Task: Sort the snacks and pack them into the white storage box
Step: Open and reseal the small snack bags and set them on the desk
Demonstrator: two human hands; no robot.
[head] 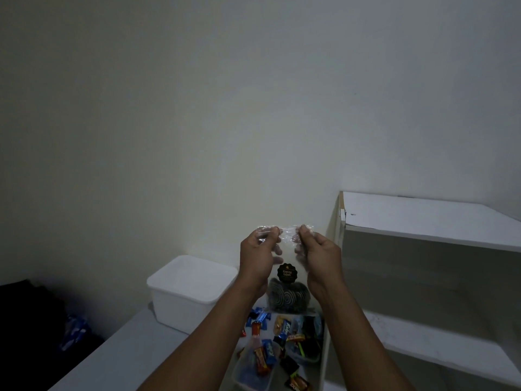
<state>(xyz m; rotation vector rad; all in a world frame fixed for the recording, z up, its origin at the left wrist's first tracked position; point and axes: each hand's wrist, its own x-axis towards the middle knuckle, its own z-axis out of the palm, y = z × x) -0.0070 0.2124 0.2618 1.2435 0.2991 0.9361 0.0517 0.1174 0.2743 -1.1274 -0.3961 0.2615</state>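
A clear plastic snack bag [287, 289] with a round black label and dark swirl-patterned chips hangs in the air in front of me. My left hand [258, 256] pinches its top left corner and my right hand [317, 256] pinches its top right corner. The white storage box [186, 294] stands on the table to the left of my arms, its inside not visible. Below the bag, several small wrapped candies and snack bars [282, 345] in blue, orange and black lie scattered on the table, some in a clear tub [248, 371].
The grey table [135, 348] runs from lower left toward the wall. A white shelf unit [423, 218] with two levels stands at the right. A dark heap with a blue-and-white packet [74, 333] lies at the far left, off the table.
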